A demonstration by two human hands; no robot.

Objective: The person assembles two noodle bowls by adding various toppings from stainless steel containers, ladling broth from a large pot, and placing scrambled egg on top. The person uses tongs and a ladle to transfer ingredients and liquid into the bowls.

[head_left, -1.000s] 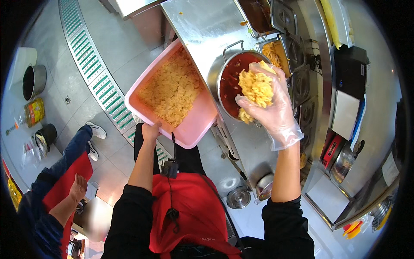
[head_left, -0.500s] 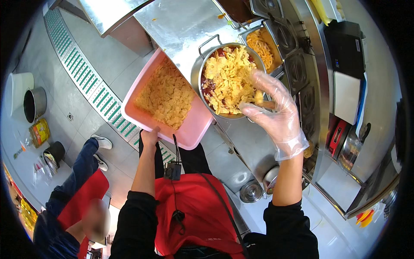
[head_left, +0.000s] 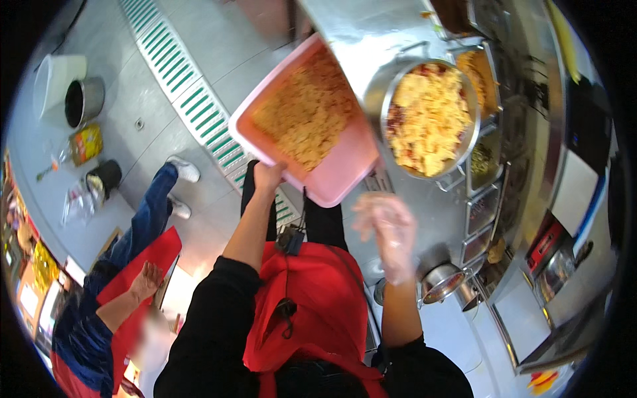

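Note:
A pink plastic bin (head_left: 345, 186) of yellow flakes (head_left: 305, 109) hangs tilted beside the counter. My bare left hand (head_left: 269, 178) is closed on its near rim. My right hand (head_left: 388, 229), in a clear plastic glove, is smeared by motion. It is right of the bin's near corner and below the pot, with fingers loosely bent and apart and nothing visible in them. On the counter stands a two-handled metal pot (head_left: 381, 106), heaped with pale yellow flakes (head_left: 428, 123) over something dark red.
The steel counter (head_left: 352, 33) bears metal trays, one with orange shreds (head_left: 476, 76). A smaller pot (head_left: 443, 284) is at lower right. A floor drain grate (head_left: 192, 99) runs at the left. Another person in a red apron (head_left: 146, 265) stands at lower left, near a side table (head_left: 40, 199).
My right hand has left the flakes in the pot and come back toward me. The flakes there look flatter. My left hand still grips the bin. The whole view has shifted.

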